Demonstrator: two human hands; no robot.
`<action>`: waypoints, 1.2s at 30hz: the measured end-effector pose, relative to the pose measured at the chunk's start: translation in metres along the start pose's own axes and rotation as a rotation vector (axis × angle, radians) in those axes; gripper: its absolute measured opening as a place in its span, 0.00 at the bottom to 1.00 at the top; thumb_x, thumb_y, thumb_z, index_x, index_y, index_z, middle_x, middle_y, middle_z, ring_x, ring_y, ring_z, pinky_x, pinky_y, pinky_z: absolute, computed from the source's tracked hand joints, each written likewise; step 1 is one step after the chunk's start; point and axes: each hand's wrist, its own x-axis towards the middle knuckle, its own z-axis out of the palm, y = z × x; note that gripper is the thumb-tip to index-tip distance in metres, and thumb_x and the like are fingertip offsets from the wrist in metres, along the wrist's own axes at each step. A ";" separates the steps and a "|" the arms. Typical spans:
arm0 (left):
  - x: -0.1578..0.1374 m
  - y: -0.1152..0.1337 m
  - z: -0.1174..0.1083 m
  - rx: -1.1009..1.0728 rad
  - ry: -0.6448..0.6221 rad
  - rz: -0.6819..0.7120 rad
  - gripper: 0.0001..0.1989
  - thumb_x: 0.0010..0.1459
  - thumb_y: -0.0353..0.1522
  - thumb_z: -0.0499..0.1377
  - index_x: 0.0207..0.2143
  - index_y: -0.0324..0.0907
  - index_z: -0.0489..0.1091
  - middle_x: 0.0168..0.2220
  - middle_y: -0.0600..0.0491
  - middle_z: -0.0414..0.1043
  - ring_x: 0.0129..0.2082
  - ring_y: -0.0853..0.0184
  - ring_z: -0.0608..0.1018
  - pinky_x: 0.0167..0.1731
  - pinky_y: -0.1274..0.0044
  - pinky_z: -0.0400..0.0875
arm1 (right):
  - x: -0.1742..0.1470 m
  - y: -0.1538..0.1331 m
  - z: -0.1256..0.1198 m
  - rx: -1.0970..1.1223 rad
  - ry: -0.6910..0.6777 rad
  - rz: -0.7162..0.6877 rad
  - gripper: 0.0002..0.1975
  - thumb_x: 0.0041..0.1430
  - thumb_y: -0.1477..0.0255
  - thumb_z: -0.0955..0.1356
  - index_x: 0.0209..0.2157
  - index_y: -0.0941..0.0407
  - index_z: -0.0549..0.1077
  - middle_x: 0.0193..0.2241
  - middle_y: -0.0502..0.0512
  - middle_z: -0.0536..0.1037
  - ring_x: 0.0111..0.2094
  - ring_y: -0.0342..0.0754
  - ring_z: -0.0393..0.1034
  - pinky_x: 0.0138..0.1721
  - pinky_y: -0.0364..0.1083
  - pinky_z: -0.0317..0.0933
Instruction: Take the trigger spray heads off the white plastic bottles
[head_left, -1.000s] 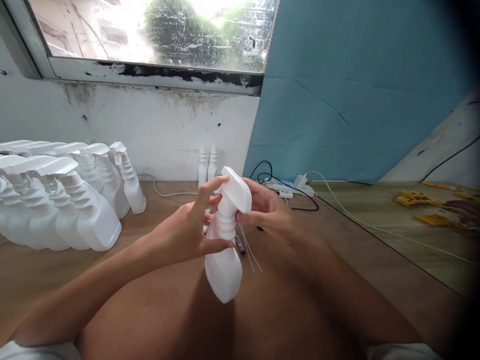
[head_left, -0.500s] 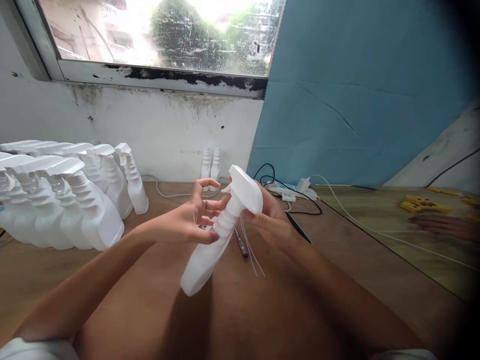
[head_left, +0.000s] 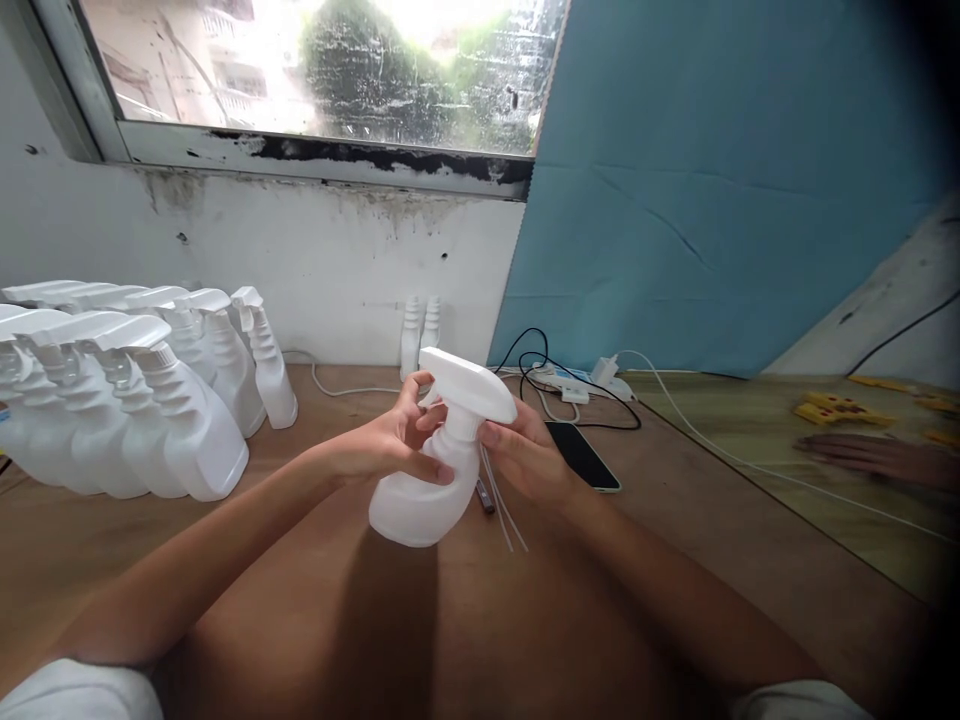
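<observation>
A white spray bottle [head_left: 427,500] is held tilted above the brown table, its spray head [head_left: 469,385] pointing up and to the left. My left hand [head_left: 401,435] is wrapped round the bottle's neck, thumb across the front and the other fingers behind. At the collar under the spray head, my right hand [head_left: 525,450] grips with thumb and fingers. Thin white tubes [head_left: 504,510] lie on the table just below my right hand. Beside them is a small dark pen-like tool [head_left: 484,496], partly hidden by the bottle.
Several white spray bottles [head_left: 195,430] stand in rows at the left. Two white bottles [head_left: 410,335] stand by the wall. A phone [head_left: 581,455], a power strip [head_left: 619,385] and cables lie at the right. Another person's hand [head_left: 862,455] is near yellow parts [head_left: 840,408] at the far right.
The spray bottle has turned in my hands, its base now pointing more towards me and its head swung left. My left fingers have closed in round the neck. More of the phone shows.
</observation>
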 end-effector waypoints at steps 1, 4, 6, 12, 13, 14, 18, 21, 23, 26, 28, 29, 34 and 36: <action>0.000 0.001 -0.002 0.027 -0.003 -0.024 0.42 0.45 0.27 0.67 0.56 0.53 0.46 0.42 0.52 0.67 0.44 0.64 0.76 0.39 0.71 0.73 | 0.000 0.004 0.000 0.004 0.002 -0.005 0.15 0.60 0.64 0.67 0.46 0.57 0.70 0.42 0.58 0.75 0.39 0.48 0.71 0.36 0.46 0.65; -0.005 0.010 -0.011 0.253 -0.064 -0.008 0.38 0.48 0.31 0.66 0.57 0.51 0.50 0.42 0.50 0.67 0.43 0.62 0.76 0.38 0.69 0.74 | 0.001 0.014 0.001 0.024 0.025 -0.018 0.16 0.61 0.62 0.66 0.46 0.57 0.71 0.42 0.60 0.75 0.43 0.51 0.71 0.41 0.48 0.66; -0.010 0.022 -0.017 0.452 -0.049 0.090 0.36 0.49 0.33 0.66 0.57 0.51 0.52 0.45 0.48 0.67 0.45 0.62 0.75 0.39 0.69 0.75 | 0.002 0.019 0.001 0.033 0.039 -0.006 0.18 0.60 0.60 0.66 0.48 0.57 0.70 0.42 0.60 0.76 0.45 0.52 0.71 0.41 0.49 0.66; -0.026 0.054 -0.013 0.610 0.257 0.371 0.23 0.61 0.38 0.56 0.58 0.49 0.60 0.46 0.47 0.71 0.42 0.65 0.76 0.42 0.73 0.73 | 0.005 0.024 0.013 0.117 -0.028 0.015 0.21 0.63 0.59 0.64 0.53 0.56 0.65 0.41 0.61 0.75 0.43 0.52 0.72 0.39 0.48 0.68; -0.027 0.056 -0.011 0.625 0.293 0.398 0.21 0.60 0.38 0.57 0.56 0.48 0.64 0.44 0.49 0.73 0.40 0.66 0.76 0.40 0.74 0.74 | 0.007 0.024 0.016 0.121 -0.037 0.015 0.21 0.63 0.60 0.64 0.53 0.56 0.65 0.41 0.61 0.75 0.43 0.52 0.72 0.38 0.48 0.68; -0.028 0.057 -0.008 0.643 0.331 0.419 0.18 0.59 0.37 0.59 0.52 0.47 0.67 0.42 0.50 0.74 0.38 0.67 0.77 0.38 0.75 0.74 | 0.008 0.023 0.019 0.125 -0.044 0.018 0.21 0.63 0.60 0.64 0.53 0.56 0.64 0.42 0.61 0.75 0.43 0.51 0.72 0.38 0.48 0.69; -0.031 0.057 -0.001 0.704 0.446 0.496 0.10 0.57 0.35 0.62 0.42 0.45 0.75 0.41 0.51 0.76 0.38 0.67 0.77 0.36 0.76 0.74 | 0.013 0.020 0.031 0.156 -0.070 0.032 0.21 0.62 0.60 0.65 0.52 0.57 0.65 0.43 0.62 0.74 0.43 0.52 0.72 0.40 0.50 0.68; -0.035 0.060 -0.001 0.768 0.447 0.541 0.09 0.56 0.33 0.62 0.41 0.46 0.77 0.39 0.51 0.77 0.38 0.67 0.77 0.37 0.75 0.74 | 0.014 0.015 0.036 0.170 -0.073 0.048 0.21 0.60 0.60 0.67 0.50 0.57 0.66 0.43 0.63 0.74 0.43 0.52 0.71 0.40 0.51 0.68; -0.037 0.063 -0.002 0.789 0.425 0.552 0.09 0.56 0.32 0.63 0.41 0.46 0.77 0.39 0.52 0.77 0.37 0.68 0.77 0.36 0.75 0.74 | 0.014 0.014 0.036 0.167 -0.067 0.058 0.21 0.59 0.60 0.67 0.49 0.57 0.67 0.43 0.63 0.75 0.42 0.52 0.71 0.39 0.50 0.68; -0.039 0.066 -0.003 0.810 0.415 0.538 0.09 0.56 0.32 0.63 0.41 0.46 0.77 0.37 0.52 0.77 0.35 0.68 0.77 0.35 0.75 0.73 | 0.014 0.014 0.036 0.163 -0.073 0.061 0.18 0.60 0.61 0.66 0.46 0.59 0.69 0.42 0.62 0.75 0.41 0.51 0.71 0.38 0.48 0.67; -0.039 0.067 -0.003 0.816 0.431 0.517 0.09 0.56 0.33 0.63 0.40 0.46 0.77 0.36 0.52 0.77 0.34 0.68 0.77 0.35 0.75 0.73 | 0.015 0.014 0.036 0.163 -0.075 0.070 0.17 0.61 0.61 0.66 0.45 0.59 0.69 0.40 0.61 0.75 0.40 0.50 0.71 0.37 0.48 0.66; -0.040 0.067 -0.003 0.813 0.436 0.509 0.09 0.56 0.34 0.63 0.40 0.46 0.77 0.36 0.52 0.77 0.34 0.68 0.77 0.34 0.75 0.73 | 0.015 0.014 0.037 0.164 -0.067 0.076 0.17 0.60 0.61 0.66 0.45 0.59 0.69 0.39 0.61 0.75 0.39 0.49 0.71 0.36 0.47 0.66; -0.039 0.068 -0.006 0.787 0.420 0.468 0.09 0.56 0.34 0.63 0.40 0.47 0.77 0.37 0.52 0.77 0.35 0.67 0.77 0.34 0.75 0.73 | 0.020 0.012 0.043 0.161 -0.008 0.079 0.20 0.53 0.65 0.72 0.44 0.56 0.66 0.33 0.54 0.74 0.32 0.45 0.69 0.33 0.46 0.64; -0.039 0.068 -0.008 0.772 0.415 0.453 0.09 0.56 0.34 0.63 0.41 0.46 0.77 0.37 0.52 0.78 0.35 0.67 0.77 0.34 0.76 0.73 | 0.020 0.014 0.044 0.204 -0.038 0.071 0.19 0.54 0.65 0.71 0.44 0.57 0.65 0.32 0.54 0.73 0.31 0.45 0.69 0.32 0.46 0.64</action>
